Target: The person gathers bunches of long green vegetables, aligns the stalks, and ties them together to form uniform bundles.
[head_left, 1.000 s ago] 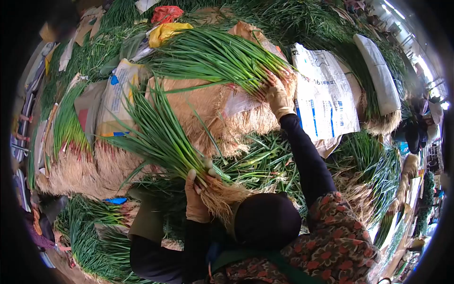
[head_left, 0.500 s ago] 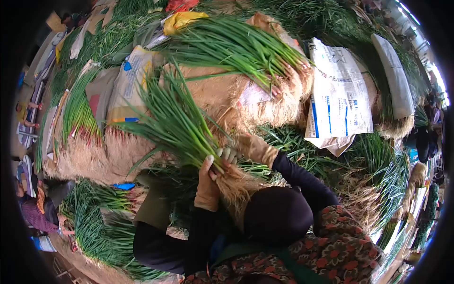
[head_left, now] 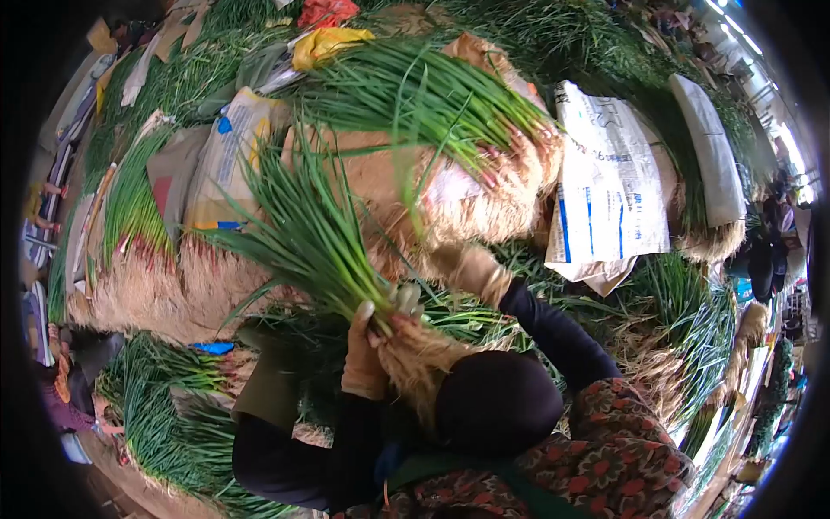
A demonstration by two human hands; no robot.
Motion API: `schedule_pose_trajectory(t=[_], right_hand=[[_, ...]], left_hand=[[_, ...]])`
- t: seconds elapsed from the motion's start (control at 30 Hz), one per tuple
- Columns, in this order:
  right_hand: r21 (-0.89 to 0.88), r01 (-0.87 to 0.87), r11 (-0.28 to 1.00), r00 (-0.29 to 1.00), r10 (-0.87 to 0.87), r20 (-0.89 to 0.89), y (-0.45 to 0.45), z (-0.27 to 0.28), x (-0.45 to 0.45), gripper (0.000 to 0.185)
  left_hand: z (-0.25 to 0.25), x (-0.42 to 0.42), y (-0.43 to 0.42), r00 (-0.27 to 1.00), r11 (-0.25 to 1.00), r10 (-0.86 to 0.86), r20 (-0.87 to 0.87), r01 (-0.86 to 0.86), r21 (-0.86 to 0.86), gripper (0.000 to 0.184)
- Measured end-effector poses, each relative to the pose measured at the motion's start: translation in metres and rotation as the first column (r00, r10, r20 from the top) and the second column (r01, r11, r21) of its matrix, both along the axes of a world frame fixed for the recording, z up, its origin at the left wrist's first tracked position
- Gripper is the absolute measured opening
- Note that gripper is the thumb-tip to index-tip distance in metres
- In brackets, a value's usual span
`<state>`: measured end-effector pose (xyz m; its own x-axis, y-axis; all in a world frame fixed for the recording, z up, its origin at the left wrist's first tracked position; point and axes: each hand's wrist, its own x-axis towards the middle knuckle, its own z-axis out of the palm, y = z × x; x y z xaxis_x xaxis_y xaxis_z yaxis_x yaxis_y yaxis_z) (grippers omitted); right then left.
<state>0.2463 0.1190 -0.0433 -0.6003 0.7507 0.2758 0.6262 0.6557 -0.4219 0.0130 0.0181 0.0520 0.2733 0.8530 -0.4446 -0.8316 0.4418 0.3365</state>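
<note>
My gloved left hand (head_left: 370,346) is closed round a bunch of green onions (head_left: 333,246), just above their roots. The long green leaves fan out up and to the left. Pale stringy roots (head_left: 421,359) point down and to the right. To the right of the bunch is my gloved right hand (head_left: 477,273), its fingers smeared by motion, so whether it holds anything is unclear. A blurred loose green leaf (head_left: 408,177) stands above and left of that hand. Beyond both hands, more green onions (head_left: 441,99) lie across a root-covered heap (head_left: 372,164).
A printed white sack (head_left: 609,186) drapes over a bundle at right, with a yellow bag (head_left: 328,47) and a red bag (head_left: 327,12) at the back. Onion bundles (head_left: 138,208) stand at left. A dark rounded shape (head_left: 497,402) is close below my hands. Another person's sleeve (head_left: 69,411) shows far left.
My right hand has moved slightly right, away from the bunch, and is more blurred. A loose blurred leaf now shows above it. My left hand still grips the bunch, slightly lower and further left.
</note>
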Motion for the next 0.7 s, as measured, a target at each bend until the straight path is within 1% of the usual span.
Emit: schedule_pose_trajectory(t=[0.03, 0.07, 0.1, 0.13, 0.17, 0.2, 0.23, 0.27, 0.3, 0.33, 0.43, 0.47, 0.5, 0.53, 0.57, 0.6, 0.67, 0.7], right_hand=[[-0.466, 0.099, 0.879, 0.995, -0.091, 0.039, -0.035, 0.065, -0.036, 0.026], [-0.582, 0.002, 0.814, 1.0, -0.015, -0.017, -0.053, 0.09, -0.047, 0.03], [-0.641, -0.062, 0.765, 0.998, 0.027, -0.065, -0.059, 0.09, -0.048, 0.029], [-0.673, -0.124, 0.729, 0.988, 0.027, -0.153, -0.056, 0.077, -0.044, 0.028], [-0.707, -0.182, 0.683, 0.965, -0.015, -0.262, -0.045, 0.059, -0.04, 0.028], [-0.742, -0.225, 0.632, 0.92, -0.114, -0.376, -0.031, 0.042, -0.038, 0.027], [-0.795, -0.268, 0.544, 0.872, -0.214, -0.44, -0.018, 0.029, -0.038, 0.026], [-0.839, -0.296, 0.456, 0.849, -0.276, -0.45, -0.006, 0.021, -0.042, 0.026], [-0.869, -0.323, 0.374, 0.839, -0.312, -0.446, 0.003, 0.029, -0.053, 0.025], [-0.872, -0.074, 0.484, 0.936, -0.269, -0.229, 0.009, 0.037, -0.061, 0.023], [-0.944, -0.258, 0.207, 0.747, -0.576, -0.331, 0.006, 0.034, -0.083, 0.023], [-0.81, -0.122, 0.573, 0.936, -0.205, -0.286, -0.001, 0.024, -0.085, 0.025], [-0.505, -0.135, 0.853, 0.99, 0.132, -0.041, -0.01, 0.003, -0.082, 0.028], [-0.131, -0.29, 0.948, 0.892, 0.317, 0.322, -0.021, -0.025, -0.077, 0.032], [-0.408, -0.086, 0.909, 0.986, 0.135, 0.093, -0.027, -0.04, -0.069, 0.028], [-0.636, 0.039, 0.771, 0.976, -0.165, -0.14, -0.033, -0.029, -0.068, 0.025], [-0.73, 0.233, 0.643, 0.965, -0.247, 0.09, -0.019, 0.011, -0.051, 0.021], [-0.574, 0.367, 0.732, 0.93, -0.304, 0.208, -0.017, 0.014, -0.056, 0.02]], left_hand=[[-0.012, -0.004, 0.001, 0.997, 0.999, -0.03, -0.068, 0.031, 0.012, 0.046], [-0.026, -0.008, 0.002, 0.989, 0.998, -0.062, -0.136, 0.066, 0.023, 0.046], [-0.038, -0.012, 0.0, 0.965, 0.993, -0.096, -0.242, 0.111, 0.05, 0.047], [-0.043, -0.014, -0.002, 0.97, 0.993, -0.076, -0.23, 0.094, 0.066, 0.047], [-0.047, -0.014, -0.002, 0.975, 0.993, -0.058, -0.214, 0.078, 0.086, 0.047], [-0.048, -0.012, -0.001, 0.98, 0.992, -0.039, -0.194, 0.061, 0.11, 0.047], [-0.02, 0.003, 0.001, 0.992, 0.997, 0.058, -0.11, -0.052, 0.051, 0.047], [-0.02, 0.004, 0.0, 0.993, 0.998, 0.034, -0.11, -0.028, 0.06, 0.047], [-0.022, 0.005, 0.0, 0.994, 0.998, 0.01, -0.112, -0.002, 0.067, 0.047], [-0.023, 0.005, -0.001, 0.993, 0.997, -0.014, -0.116, 0.023, 0.074, 0.046], [-0.02, 0.005, -0.006, 0.998, 0.998, 0.024, -0.05, -0.021, 0.063, 0.045], [-0.018, 0.003, -0.007, 0.998, 0.998, 0.061, -0.005, -0.061, 0.026, 0.044], [-0.014, 0.001, -0.008, 0.994, 0.995, 0.1, 0.04, -0.099, -0.011, 0.044], [-0.009, 0.0, -0.008, 0.987, 0.99, 0.138, 0.086, -0.134, -0.05, 0.043], [0.001, 0.002, -0.008, 0.989, 0.989, 0.13, 0.072, -0.124, -0.085, 0.038], [-0.005, 0.001, -0.01, 0.996, 0.995, 0.087, 0.002, -0.087, -0.038, 0.037], [-0.041, -0.003, -0.016, 0.989, 0.998, 0.001, -0.147, 0.007, 0.055, 0.034], [-0.081, -0.009, -0.021, 0.995, 0.997, -0.04, -0.093, 0.046, 0.064, 0.034]])
